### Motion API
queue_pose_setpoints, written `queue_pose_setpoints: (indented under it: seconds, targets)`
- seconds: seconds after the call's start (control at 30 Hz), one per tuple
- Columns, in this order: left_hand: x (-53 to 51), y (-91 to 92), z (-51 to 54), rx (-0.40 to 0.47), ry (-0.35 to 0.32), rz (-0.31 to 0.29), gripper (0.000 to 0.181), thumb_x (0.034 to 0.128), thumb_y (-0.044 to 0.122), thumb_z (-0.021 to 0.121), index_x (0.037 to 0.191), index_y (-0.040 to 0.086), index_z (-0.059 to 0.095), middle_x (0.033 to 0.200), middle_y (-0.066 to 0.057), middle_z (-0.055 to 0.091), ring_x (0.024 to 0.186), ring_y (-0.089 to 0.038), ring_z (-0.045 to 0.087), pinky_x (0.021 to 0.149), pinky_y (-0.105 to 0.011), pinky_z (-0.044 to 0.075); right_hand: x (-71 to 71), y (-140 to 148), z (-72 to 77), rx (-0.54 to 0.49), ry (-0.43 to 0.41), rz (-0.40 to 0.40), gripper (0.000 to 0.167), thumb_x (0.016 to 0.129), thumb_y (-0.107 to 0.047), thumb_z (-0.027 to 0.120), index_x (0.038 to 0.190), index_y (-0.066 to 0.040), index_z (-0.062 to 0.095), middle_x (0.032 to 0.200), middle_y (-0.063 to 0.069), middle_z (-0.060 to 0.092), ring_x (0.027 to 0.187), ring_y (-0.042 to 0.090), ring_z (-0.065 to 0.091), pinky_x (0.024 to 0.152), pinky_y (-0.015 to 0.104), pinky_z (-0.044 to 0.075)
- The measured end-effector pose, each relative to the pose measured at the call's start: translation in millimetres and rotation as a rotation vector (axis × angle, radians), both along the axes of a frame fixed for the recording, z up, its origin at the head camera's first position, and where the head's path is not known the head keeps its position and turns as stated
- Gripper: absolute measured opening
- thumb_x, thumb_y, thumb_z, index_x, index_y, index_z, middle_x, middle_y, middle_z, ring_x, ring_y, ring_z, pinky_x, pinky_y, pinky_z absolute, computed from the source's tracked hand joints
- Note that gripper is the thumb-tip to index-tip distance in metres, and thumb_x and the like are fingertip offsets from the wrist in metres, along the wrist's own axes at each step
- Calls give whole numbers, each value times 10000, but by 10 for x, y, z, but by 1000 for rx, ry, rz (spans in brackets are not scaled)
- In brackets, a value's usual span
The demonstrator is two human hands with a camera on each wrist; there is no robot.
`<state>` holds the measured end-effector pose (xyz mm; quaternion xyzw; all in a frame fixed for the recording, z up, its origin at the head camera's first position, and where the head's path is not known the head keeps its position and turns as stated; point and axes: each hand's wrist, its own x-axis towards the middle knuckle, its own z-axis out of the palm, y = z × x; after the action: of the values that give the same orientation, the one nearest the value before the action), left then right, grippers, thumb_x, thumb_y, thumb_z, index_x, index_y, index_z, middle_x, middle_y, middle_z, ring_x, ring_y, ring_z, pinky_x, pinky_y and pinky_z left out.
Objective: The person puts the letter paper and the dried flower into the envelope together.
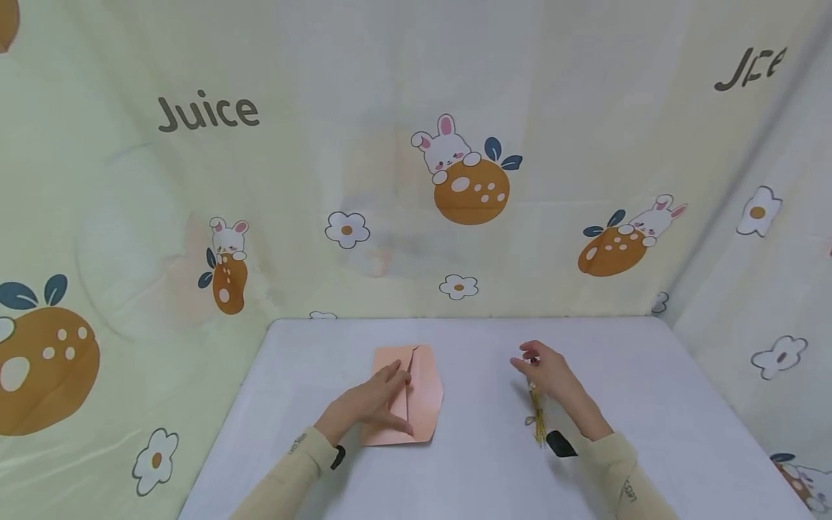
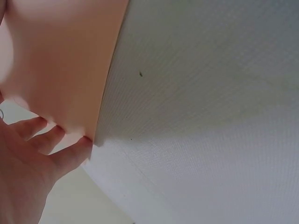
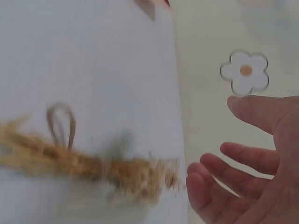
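My left hand [image 1: 373, 397] rests on a pink paper envelope [image 1: 425, 412], its thumb and fingers spread over the paper. In the left wrist view the fingertips of this hand [image 2: 28, 163] touch an edge of the pink paper [image 2: 60, 60]. Farther right, my right hand [image 1: 549, 372] is raised over a small bunch of dried flowers [image 1: 539, 419], its fingers loosely bent. The right wrist view has the dried bunch [image 3: 88, 163], blurred, with a brown string loop; the hand [image 3: 252, 177] is apart from it and holds nothing.
A white table [image 1: 481, 477] lies under both hands. Behind it hangs a pale curtain [image 1: 390, 72] printed with rabbits, oranges and flowers, and it continues along both sides. A dark wrist device [image 1: 561, 444] shows by the right sleeve.
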<state>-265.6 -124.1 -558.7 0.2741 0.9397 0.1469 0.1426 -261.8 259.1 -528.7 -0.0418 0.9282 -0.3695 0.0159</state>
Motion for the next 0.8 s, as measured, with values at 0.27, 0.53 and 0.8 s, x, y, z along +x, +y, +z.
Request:
queue_pose_setpoints:
  seconds: [0.27, 0.53, 0.8]
  targets:
    - [24, -5, 56, 16, -2, -3, 939, 702, 741, 753, 1419, 266, 378, 1679, -144, 160, 1514, -355, 286, 985, -574, 504, 104, 285, -118, 164, -103, -98, 595, 983, -343, 618, 1287, 158, 517, 1228, 380, 573, 1079, 478, 591, 846, 542, 522]
    - [23, -7, 46, 17, -8, -11, 945, 724, 711, 761, 1447, 255, 359, 1683, -135, 145, 1518, -362, 272, 987, -576, 501, 127, 202, -303, 104, -181, -186, 444, 944, -326, 625, 1134, 72, 577, 1126, 283, 662, 918, 348, 639, 756, 469, 517]
    - [17, -23, 44, 29, -18, 2, 928, 716, 728, 754, 1424, 268, 368, 1680, -137, 156, 1517, -355, 277, 998, -583, 493, 99, 138, -341, 7, -165, -213, 454, 944, -326, 637, 1138, 83, 597, 1065, 275, 684, 911, 356, 654, 737, 453, 524]
